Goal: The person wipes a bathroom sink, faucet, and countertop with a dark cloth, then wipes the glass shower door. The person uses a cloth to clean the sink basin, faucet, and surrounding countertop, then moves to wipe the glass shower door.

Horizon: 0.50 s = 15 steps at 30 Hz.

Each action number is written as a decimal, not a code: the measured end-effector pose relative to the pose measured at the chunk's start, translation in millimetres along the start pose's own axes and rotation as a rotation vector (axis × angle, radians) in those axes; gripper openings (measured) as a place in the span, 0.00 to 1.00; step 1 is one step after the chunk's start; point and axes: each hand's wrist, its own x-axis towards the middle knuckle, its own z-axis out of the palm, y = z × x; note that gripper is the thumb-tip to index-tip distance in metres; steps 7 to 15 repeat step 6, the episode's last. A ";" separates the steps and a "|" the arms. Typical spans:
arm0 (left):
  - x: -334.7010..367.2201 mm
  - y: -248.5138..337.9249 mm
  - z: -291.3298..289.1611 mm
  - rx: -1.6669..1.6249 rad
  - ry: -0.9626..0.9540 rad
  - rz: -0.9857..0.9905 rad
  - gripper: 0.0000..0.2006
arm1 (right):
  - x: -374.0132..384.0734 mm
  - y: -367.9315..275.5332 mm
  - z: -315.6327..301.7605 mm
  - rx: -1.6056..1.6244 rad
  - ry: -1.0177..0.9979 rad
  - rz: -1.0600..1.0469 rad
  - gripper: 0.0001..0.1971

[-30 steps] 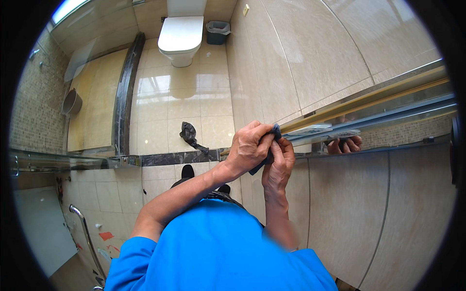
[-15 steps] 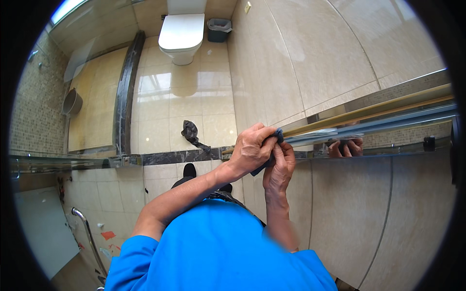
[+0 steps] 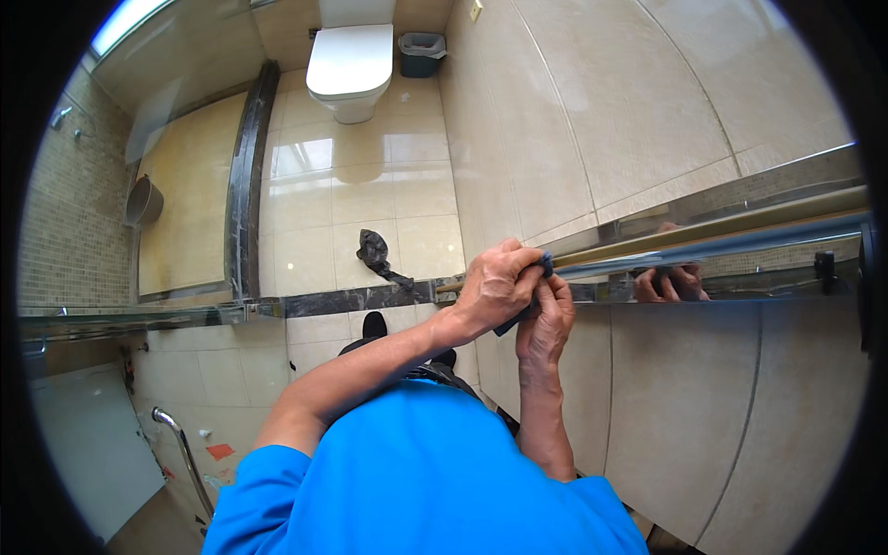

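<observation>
A dark blue cloth (image 3: 507, 326) is bunched between my two hands, and a bit of it pokes out past the fingers. My left hand (image 3: 495, 285), its forearm crossing in front of my body, is closed on the cloth. Just right of it, my right hand (image 3: 546, 326) has its fingers bent up against the same cloth. Both hands are at the near end of a long door frame (image 3: 712, 227) with gold and silvery-blue strips. How the cloth meets the frame is hidden behind my fingers. A shiny strip of the frame mirrors my fingers.
A dark stone threshold (image 3: 351, 300) crosses the floor, with a crumpled black rag (image 3: 375, 252) against it. Beyond are a white toilet (image 3: 350, 69) and a bin (image 3: 421, 57). Glass panels, a grey bucket (image 3: 144, 201) and a curved metal handle (image 3: 180, 449) are at left.
The whole view has shifted slightly right. Both hands keep their grip on the cloth, staying at nearly the same place on the frame with only slight finger movement.
</observation>
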 end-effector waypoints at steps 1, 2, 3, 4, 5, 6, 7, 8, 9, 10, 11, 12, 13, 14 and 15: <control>2.1 4.0 -0.2 -0.025 0.016 0.029 0.07 | -3.4 -4.5 4.8 0.002 0.006 -0.034 0.06; 5.9 12.2 -1.0 -0.049 0.015 0.046 0.07 | -6.6 -13.3 11.1 -0.001 0.004 -0.065 0.06; 10.8 22.2 -3.5 -0.058 0.006 0.073 0.07 | -8.4 -19.7 12.7 -0.007 0.004 -0.098 0.06; 13.1 25.8 -4.7 -0.053 0.001 0.070 0.07 | -7.2 -19.7 9.6 -0.008 -0.011 -0.102 0.06; 16.2 27.7 -4.7 -0.053 -0.002 0.073 0.07 | -6.0 -18.1 7.8 -0.003 -0.024 -0.109 0.06; 16.0 22.4 -3.0 -0.056 -0.003 0.067 0.07 | -4.7 -14.0 4.6 0.002 -0.036 -0.116 0.06; 16.0 22.4 -3.0 -0.056 -0.003 0.067 0.07 | -4.7 -14.0 4.6 0.002 -0.036 -0.116 0.06; 16.0 22.4 -3.0 -0.056 -0.003 0.067 0.07 | -4.7 -14.0 4.6 0.002 -0.036 -0.116 0.06; 16.0 22.4 -3.0 -0.056 -0.003 0.067 0.07 | -4.7 -14.0 4.6 0.002 -0.036 -0.116 0.06; 16.0 22.4 -3.0 -0.056 -0.003 0.067 0.07 | -4.7 -14.0 4.6 0.002 -0.036 -0.116 0.06; 16.0 22.4 -3.0 -0.056 -0.003 0.067 0.07 | -4.7 -14.0 4.6 0.002 -0.036 -0.116 0.06; 16.0 22.4 -3.0 -0.056 -0.003 0.067 0.07 | -4.7 -14.0 4.6 0.002 -0.036 -0.116 0.06; 16.0 22.4 -3.0 -0.056 -0.003 0.067 0.07 | -4.7 -14.0 4.6 0.002 -0.036 -0.116 0.06; 16.0 22.4 -3.0 -0.056 -0.003 0.067 0.07 | -4.7 -14.0 4.6 0.002 -0.036 -0.116 0.06; 16.0 22.4 -3.0 -0.056 -0.003 0.067 0.07 | -4.7 -14.0 4.6 0.002 -0.036 -0.116 0.06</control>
